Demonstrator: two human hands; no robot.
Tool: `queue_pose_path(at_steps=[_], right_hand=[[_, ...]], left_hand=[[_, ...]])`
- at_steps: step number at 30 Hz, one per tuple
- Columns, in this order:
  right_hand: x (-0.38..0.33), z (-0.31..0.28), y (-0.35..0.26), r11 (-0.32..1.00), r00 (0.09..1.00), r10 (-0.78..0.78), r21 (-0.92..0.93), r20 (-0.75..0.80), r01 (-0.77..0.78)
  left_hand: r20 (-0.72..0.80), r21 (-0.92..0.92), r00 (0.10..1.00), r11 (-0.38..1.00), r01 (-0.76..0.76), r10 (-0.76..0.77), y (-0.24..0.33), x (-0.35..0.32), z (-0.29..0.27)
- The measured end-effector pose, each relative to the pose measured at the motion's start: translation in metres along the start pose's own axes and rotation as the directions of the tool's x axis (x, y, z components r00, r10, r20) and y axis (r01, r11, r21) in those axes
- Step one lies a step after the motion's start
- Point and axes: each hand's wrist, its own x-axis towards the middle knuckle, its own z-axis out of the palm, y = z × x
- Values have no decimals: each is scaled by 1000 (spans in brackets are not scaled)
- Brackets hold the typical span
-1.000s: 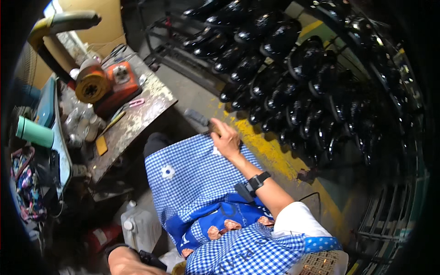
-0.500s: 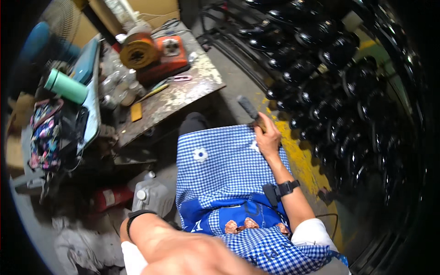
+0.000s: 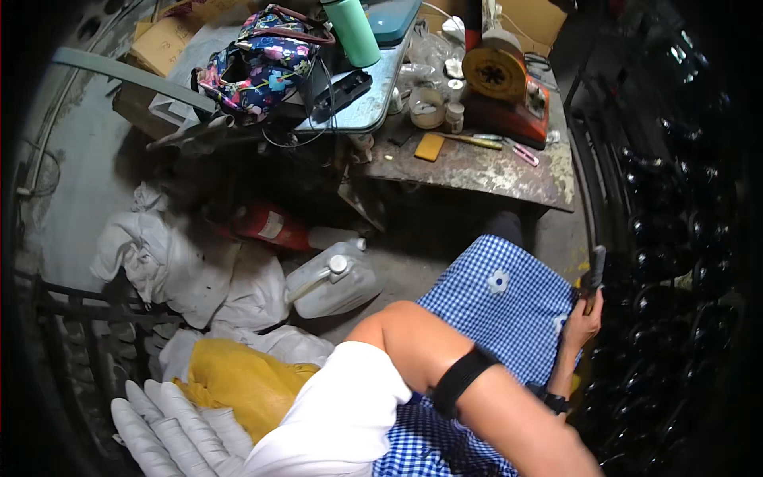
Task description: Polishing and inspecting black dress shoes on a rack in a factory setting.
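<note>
My right hand (image 3: 582, 322) is closed around the handle of a short stick-like tool (image 3: 598, 266) with a grey end pointing up and away from me. It rests by the right edge of the blue-and-white checked apron (image 3: 493, 298) over my lap. My left arm, in a white sleeve (image 3: 338, 413) with a black strap (image 3: 463, 380) round it, bends across my front toward the lower right. The far end of that arm, my left hand (image 3: 560, 453), is smeared at the lower edge, and its fingers are out of sight.
Ahead stands a worn bench (image 3: 509, 176) with an orange-and-black machine (image 3: 509, 103), jars and a yellow block (image 3: 429, 146). A flowered bag (image 3: 274, 60) and green bottle (image 3: 352, 32) are left of it. A jerrycan (image 3: 338, 282), white sacks (image 3: 191, 270) and shiny black parts (image 3: 675, 238) surround me.
The view has swung to the left, so the bench and apron sit farther right. My left arm has swept across to the right over my lap. My right hand still grips the tool.
</note>
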Motion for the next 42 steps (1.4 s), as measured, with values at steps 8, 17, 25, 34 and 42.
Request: queue_pose_path(at_steps=[8,17,25,34,42], right_hand=[[-1,-1,-3,999,1000,-3,40,7,3],[1,-5,-11,995,995,-99,-1,-6,99],[0,-4,-6,994,994,-106,12,-33,106],[1,-6,-9,994,993,-110,8,-43,110],[1,-7,-10,989,988,-145,-8,-51,144]], left_hand=[[47,112,958,955,275,-282,32,-39,9],[-130,215,878,851,479,-461,93,-35,-13],[-186,168,817,802,573,-545,106,-34,-27],[-173,153,782,768,622,-599,99,-35,-25],[-177,102,808,806,584,-563,94,-38,-19]])
